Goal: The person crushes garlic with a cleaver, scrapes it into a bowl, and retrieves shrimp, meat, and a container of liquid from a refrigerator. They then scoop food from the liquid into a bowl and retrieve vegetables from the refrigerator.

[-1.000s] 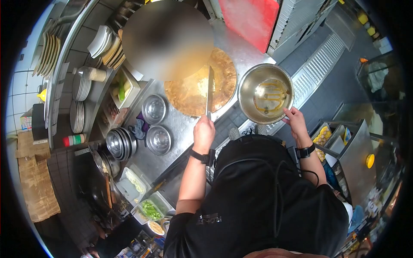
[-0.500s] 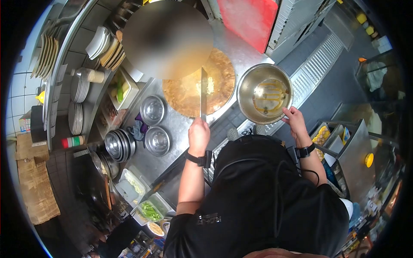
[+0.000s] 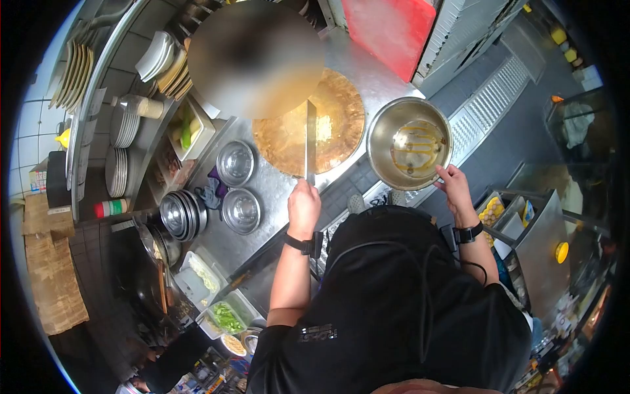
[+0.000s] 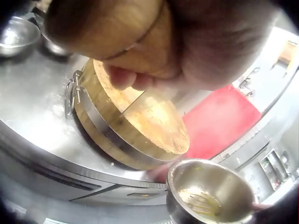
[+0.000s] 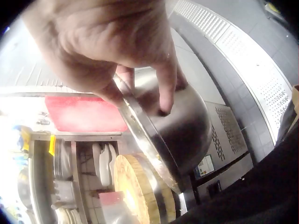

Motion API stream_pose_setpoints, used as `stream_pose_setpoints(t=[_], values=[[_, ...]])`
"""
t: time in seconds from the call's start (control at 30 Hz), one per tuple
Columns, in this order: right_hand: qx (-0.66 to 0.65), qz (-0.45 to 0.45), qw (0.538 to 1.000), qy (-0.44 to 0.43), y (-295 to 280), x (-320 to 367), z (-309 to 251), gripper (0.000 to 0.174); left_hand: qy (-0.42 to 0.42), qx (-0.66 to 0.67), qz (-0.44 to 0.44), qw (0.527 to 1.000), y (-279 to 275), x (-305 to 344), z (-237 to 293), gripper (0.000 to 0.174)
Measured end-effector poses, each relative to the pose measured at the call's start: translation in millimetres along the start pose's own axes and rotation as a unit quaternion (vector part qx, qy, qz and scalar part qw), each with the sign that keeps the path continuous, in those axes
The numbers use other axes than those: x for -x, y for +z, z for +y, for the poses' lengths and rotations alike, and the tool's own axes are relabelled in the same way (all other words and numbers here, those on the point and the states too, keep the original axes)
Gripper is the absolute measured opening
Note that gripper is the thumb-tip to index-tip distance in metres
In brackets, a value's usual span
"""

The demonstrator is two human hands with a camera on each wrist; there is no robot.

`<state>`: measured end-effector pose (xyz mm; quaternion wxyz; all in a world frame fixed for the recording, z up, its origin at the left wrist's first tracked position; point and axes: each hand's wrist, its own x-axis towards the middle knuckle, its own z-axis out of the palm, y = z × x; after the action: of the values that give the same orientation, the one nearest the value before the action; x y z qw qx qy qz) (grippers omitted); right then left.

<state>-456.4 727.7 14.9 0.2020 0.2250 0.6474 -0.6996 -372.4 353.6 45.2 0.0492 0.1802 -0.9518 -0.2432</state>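
My left hand (image 3: 304, 209) grips the wooden handle (image 4: 135, 37) of a broad knife, whose blade (image 3: 310, 141) extends over a round wooden chopping block (image 3: 344, 125). In the left wrist view the blade meets the block's top (image 4: 163, 130), though its far part is unclear. With my right hand (image 3: 456, 190) I hold a steel bowl (image 3: 380, 141) by its rim, beside the block and past the counter's edge. Yellow-brown streaks (image 3: 420, 146) coat the bowl's inside. In the right wrist view, fingers (image 5: 166, 88) press the bowl's outer wall (image 5: 187, 126).
Two small metal bowls (image 3: 235, 163) and a stack of bowls (image 3: 177, 217) stand left of the block. A red board (image 3: 394, 33) lies behind it. Plates (image 3: 118, 172) fill shelves at left; food tubs (image 3: 226, 316) sit lower left. A blurred patch hides the block's far side.
The knife and my left hand have moved slightly left over the block, and the blade now shows broader. My right hand keeps its hold on the bowl; the head view has shifted a little.
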Motion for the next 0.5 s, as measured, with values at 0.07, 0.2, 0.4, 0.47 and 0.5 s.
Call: stream_pose_setpoints(t=[0.07,0.2,0.4,0.47,0.5], values=[[0.003,0.002,1.0,0.002,2,0,0,0.023,0.005,0.0,-0.009,1.0,-1,-2,-1,0.014],[0.01,0.005,1.0,-0.004,4,0,-4,0.025,0.001,0.0,-0.016,1.0,-3,-1,4,0.009],[0.011,0.004,1.0,-0.004,6,-1,-6,0.027,0.01,-0.003,-0.017,1.0,1,-1,4,0.01],[0.01,0.005,1.0,-0.004,6,-4,-6,0.027,0.006,-0.012,-0.032,0.999,4,-2,5,0.01],[0.008,0.002,1.0,-0.004,2,-8,-1,0.026,0.0,-0.022,-0.049,0.999,4,-2,4,0.011]])
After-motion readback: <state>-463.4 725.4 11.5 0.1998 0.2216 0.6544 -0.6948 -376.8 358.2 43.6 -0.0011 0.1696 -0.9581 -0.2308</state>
